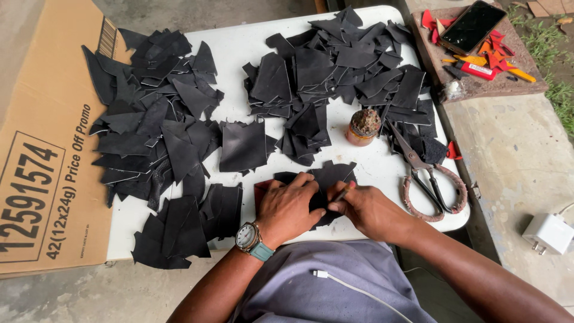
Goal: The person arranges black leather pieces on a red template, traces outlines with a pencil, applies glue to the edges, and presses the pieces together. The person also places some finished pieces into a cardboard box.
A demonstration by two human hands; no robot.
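At lower centre, our left hand [290, 206] presses flat, fingers spread, on a black leather piece [326, 179]; our right hand [371, 209] pinches a marking pen [342, 193] closed. Keep the piece pinned firmly. Scissors [427, 173] lie right.

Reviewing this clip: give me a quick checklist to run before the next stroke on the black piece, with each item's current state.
1. Left hand pressing the black piece flat on the white table: ok.
2. Right hand gripping a thin pen-like tool at the piece: ok; tip contact cannot tell.
3. Red template aligned beneath the piece: cannot tell, mostly hidden.
4. Scissors apart from both hands: ok.
5. Small jar upright, apart from the work: ok.
6. Loose black scraps crowding the left hand: not ok, they lie close beside it.
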